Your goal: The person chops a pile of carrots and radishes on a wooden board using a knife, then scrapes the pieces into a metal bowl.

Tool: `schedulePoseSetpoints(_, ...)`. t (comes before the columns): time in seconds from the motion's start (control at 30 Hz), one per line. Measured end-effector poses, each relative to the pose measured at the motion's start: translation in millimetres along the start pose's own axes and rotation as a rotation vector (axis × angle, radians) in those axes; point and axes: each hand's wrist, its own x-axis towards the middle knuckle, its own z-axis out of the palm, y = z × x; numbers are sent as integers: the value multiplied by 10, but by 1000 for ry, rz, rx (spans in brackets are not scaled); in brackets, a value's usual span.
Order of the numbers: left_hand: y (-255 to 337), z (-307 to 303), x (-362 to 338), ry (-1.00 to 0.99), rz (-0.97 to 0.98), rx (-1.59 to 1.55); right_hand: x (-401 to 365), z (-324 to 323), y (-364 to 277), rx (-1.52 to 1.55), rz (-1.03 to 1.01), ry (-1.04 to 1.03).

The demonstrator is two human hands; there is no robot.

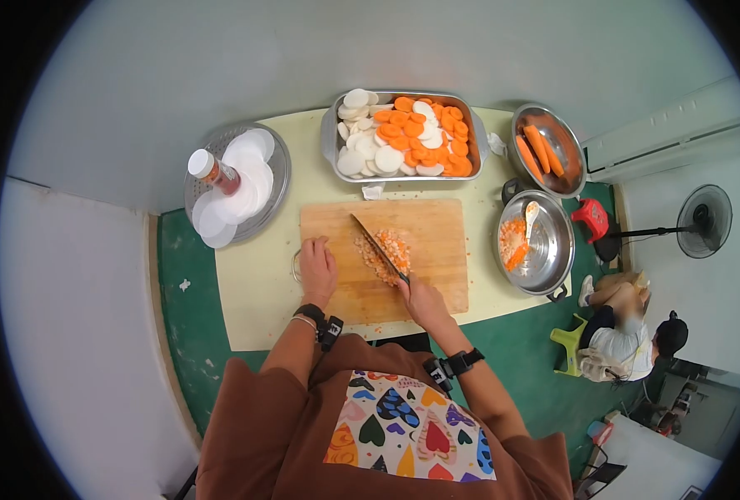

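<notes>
Hands (318,271) steady the cutting board (436,267) and grip a knife (375,243).

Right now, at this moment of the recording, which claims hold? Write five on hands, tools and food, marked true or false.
1. The right hand grips the knife. True.
2. The left hand is at the cutting board's left side. True.
3. The spoon lies on the cutting board. False: the spoon is in the black-handled pot.
4. Unsliced carrots lie in the steel bowl. True.
5. The rectangular tray holds only orange slices. False: white slices too.
</notes>
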Motion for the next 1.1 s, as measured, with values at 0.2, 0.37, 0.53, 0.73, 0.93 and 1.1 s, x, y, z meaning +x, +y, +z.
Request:
schedulePoseSetpoints(0.2,19,7,-4,-35,-21,1,-4,-4,154,-118,7,-10)
schedulePoseSetpoints(0.37,24,8,2,3,23,2,-29,-267,-102,-134,-9,-12)
schedulePoseSetpoints(0.53,14,12,-6,-14,43,9,-4,-1,151,-21,54,11)
schedulePoseSetpoints(0.73,80,-18,14,-33,58,37,-71,-188,55,-16,48,-1)
schedulePoseSetpoints(0.93,116,-19,32,-37,68,73,-59,-213,138,-37,23,-11)
schedulePoseSetpoints(1.1,91,-6,14,-42,68,94,-24,-331,109,-102,-1,-62)
